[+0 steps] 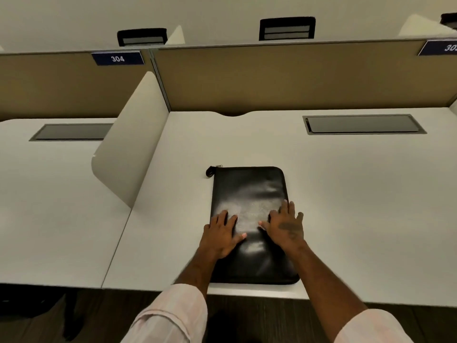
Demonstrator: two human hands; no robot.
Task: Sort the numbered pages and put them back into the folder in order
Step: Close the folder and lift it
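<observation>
Black leather zip folder [249,194] lies closed on the white desk [346,194], its near end just short of the desk's front edge, and its zip pull [210,171] pokes out at the far left corner. Both hands are flat on the cover: the left hand [222,233] over the folder's left edge, the right hand [285,225] by its right edge. Fingers are straight and spread, gripping nothing, with a gap between the thumbs. A grey cable hatch [363,124] sits near the desk's far edge.

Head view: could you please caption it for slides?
Left hand and right hand rest flat on a closed glossy black zip folder.
</observation>
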